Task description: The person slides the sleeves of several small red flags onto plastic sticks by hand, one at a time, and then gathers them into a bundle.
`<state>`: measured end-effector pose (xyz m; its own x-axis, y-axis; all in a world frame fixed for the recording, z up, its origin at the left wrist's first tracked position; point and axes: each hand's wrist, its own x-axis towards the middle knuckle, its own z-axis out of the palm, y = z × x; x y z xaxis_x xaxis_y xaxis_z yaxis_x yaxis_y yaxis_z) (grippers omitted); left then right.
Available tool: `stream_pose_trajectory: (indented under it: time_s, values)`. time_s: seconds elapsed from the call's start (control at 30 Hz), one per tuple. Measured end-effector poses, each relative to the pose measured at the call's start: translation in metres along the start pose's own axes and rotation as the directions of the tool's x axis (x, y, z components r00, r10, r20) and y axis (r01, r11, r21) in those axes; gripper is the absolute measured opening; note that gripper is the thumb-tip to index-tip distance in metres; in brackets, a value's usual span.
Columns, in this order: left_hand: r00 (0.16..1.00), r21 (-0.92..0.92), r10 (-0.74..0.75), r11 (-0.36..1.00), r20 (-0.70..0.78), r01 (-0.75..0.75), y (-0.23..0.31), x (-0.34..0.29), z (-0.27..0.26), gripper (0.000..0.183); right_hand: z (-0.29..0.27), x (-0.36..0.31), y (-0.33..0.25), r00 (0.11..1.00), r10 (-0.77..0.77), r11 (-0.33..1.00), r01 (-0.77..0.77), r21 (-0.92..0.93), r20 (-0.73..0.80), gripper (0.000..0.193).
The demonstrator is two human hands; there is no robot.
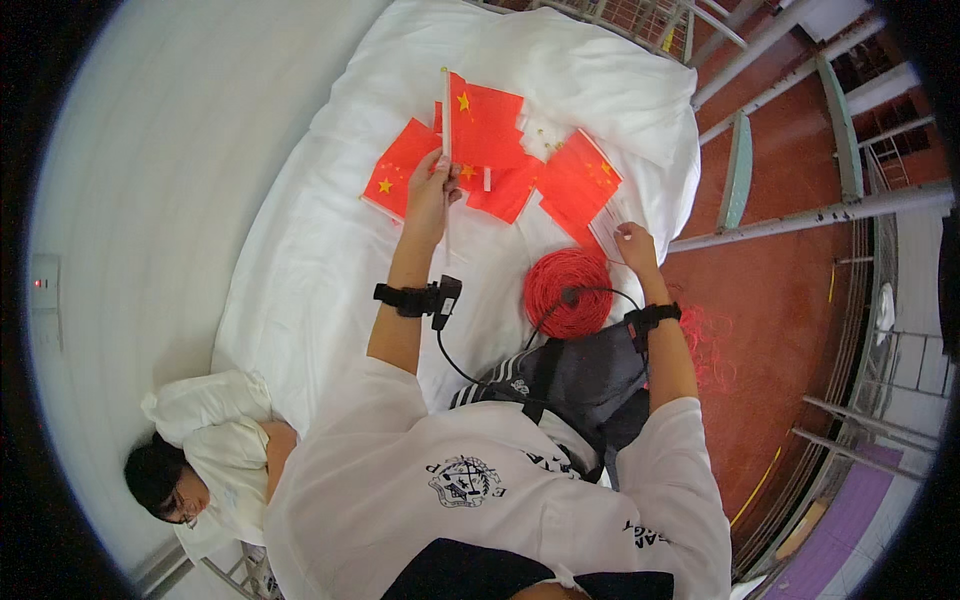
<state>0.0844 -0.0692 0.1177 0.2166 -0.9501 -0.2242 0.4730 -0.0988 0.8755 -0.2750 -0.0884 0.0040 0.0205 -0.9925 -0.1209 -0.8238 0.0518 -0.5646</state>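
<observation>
While the left hand [432,188] grasps a flag [487,125] by its forward-pointing stick [447,115], the right hand [635,247] sits nearer the red coil [548,290]. That hand's grip I cannot tell.

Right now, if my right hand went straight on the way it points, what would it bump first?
Probably the rightmost red flag on the white bedding, ahead of your right hand; it might pass above, since depth is unclear.
</observation>
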Motion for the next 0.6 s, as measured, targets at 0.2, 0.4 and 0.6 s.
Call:
stream_pose_trajectory:
  time_s: [0.2, 0.4, 0.6]
  values:
    - [0.988, 0.184, 0.043, 0.983, -0.145, -0.016, 0.016, -0.005, -0.075, 0.03, 0.023, -0.008, -0.03, 0.976, -0.119, 0.986, 0.139, 0.097, -0.184, 0.023]
    - [0.924, 0.079, -0.1, 0.987, -0.37, 0.139, -0.041, -0.012, -0.148, 0.023, 0.036, -0.009, -0.027, 0.976, -0.092, 0.991, 0.11, 0.08, -0.198, 0.019]
    - [0.786, 0.266, -0.169, 0.881, -0.595, 0.391, -0.102, -0.017, -0.21, 0.025, 0.044, -0.004, -0.041, 0.98, -0.09, 0.992, 0.104, 0.072, -0.176, 0.019]
